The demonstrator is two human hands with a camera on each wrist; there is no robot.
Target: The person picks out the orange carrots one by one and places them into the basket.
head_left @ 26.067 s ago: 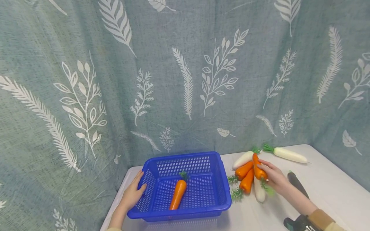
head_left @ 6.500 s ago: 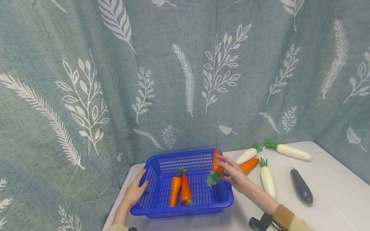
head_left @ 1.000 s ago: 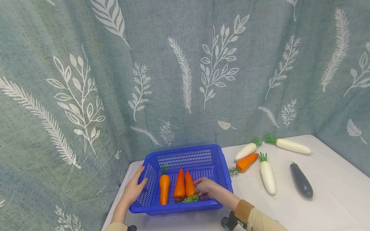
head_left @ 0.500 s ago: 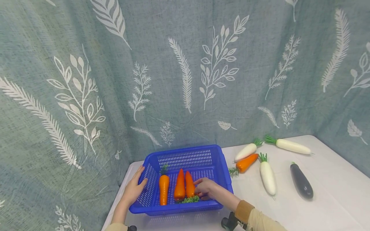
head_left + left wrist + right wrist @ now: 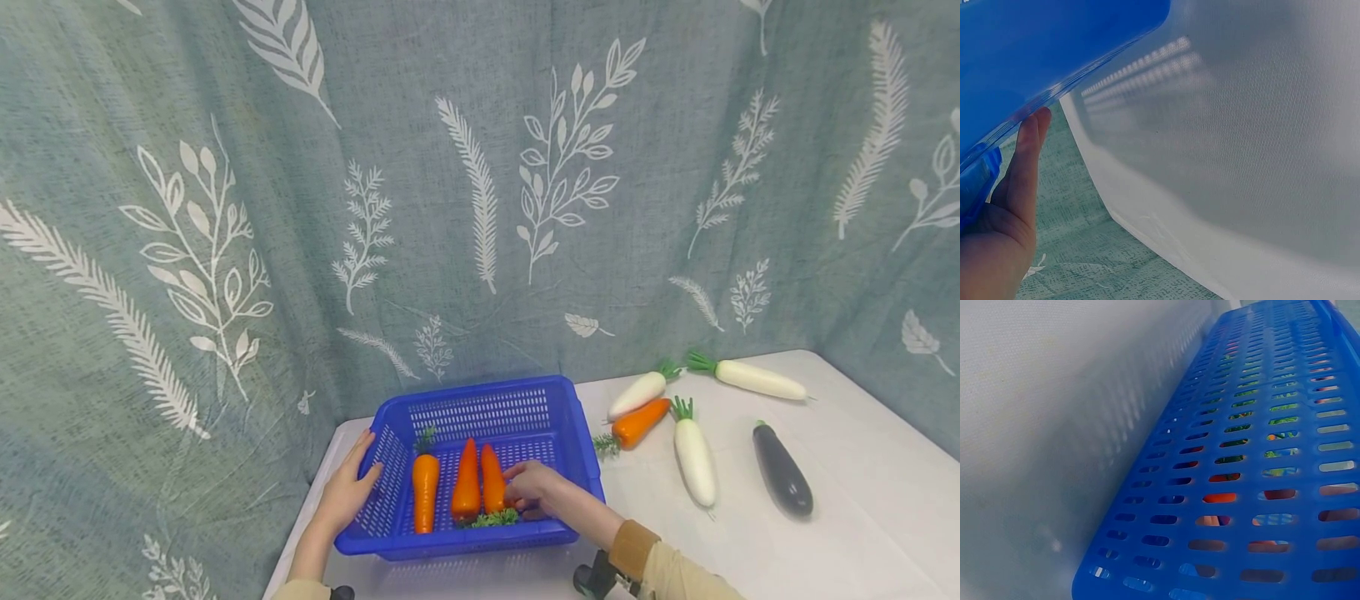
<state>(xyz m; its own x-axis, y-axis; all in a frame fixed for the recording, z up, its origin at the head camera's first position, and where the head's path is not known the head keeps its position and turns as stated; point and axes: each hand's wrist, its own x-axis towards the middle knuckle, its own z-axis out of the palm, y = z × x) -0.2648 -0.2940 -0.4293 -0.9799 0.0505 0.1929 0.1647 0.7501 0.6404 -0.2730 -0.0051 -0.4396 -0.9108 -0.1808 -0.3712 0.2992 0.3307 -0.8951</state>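
Observation:
In the head view a blue plastic basket [image 5: 480,388] stands on the white table. My left hand [image 5: 347,492] holds its left rim, thumb over the inner side. The left wrist view shows the straight fingers [image 5: 1025,162] along the basket's outside. Three orange carrots lie in the basket: a left carrot [image 5: 425,487], a middle carrot [image 5: 466,487] and a right carrot [image 5: 492,479]. Reaching over the right side, my right hand [image 5: 536,487] grips the right carrot near its leafy top [image 5: 495,518]. Its fingertips are partly hidden. The basket wall [image 5: 1241,475] screens this hand in the right wrist view.
Right of the basket, another carrot [image 5: 639,423] lies against a white radish [image 5: 637,395]. A second white radish [image 5: 694,462], a third radish [image 5: 759,379] and a dark eggplant [image 5: 782,468] lie farther right. A leaf-patterned curtain [image 5: 510,208] hangs behind the table.
Since the oldest frame, two more carrots have come from the table into the basket, and the carrots inside have shifted. Over the last second both hands have stayed almost still.

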